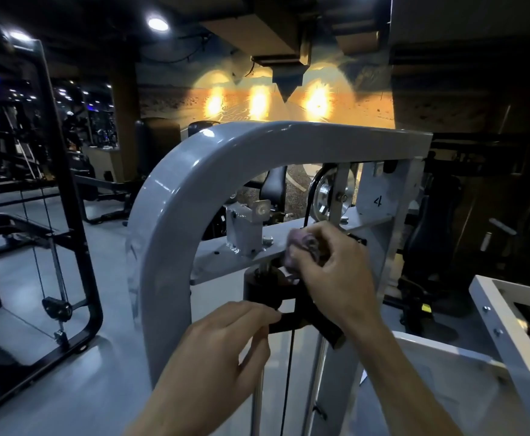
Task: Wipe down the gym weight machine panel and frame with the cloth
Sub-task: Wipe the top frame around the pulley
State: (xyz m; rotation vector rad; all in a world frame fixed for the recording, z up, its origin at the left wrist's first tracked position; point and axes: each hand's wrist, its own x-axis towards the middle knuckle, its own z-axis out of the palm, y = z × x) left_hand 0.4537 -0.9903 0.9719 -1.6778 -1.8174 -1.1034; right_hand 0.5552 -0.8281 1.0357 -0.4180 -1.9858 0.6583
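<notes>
2 hands inside the grey frame — right hand clutching cloth, left hand pinching black bar.

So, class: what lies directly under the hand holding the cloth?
Under the right hand gripping the cloth: a black weight block and grey crossplate. The contact spot is hidden.

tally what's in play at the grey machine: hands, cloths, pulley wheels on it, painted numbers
Hands: 2, left hand on the black weight block, right hand gripping the cloth
Cloth: 1
Pulley wheel: 1
Painted number "4": 1
Total: 5
</notes>
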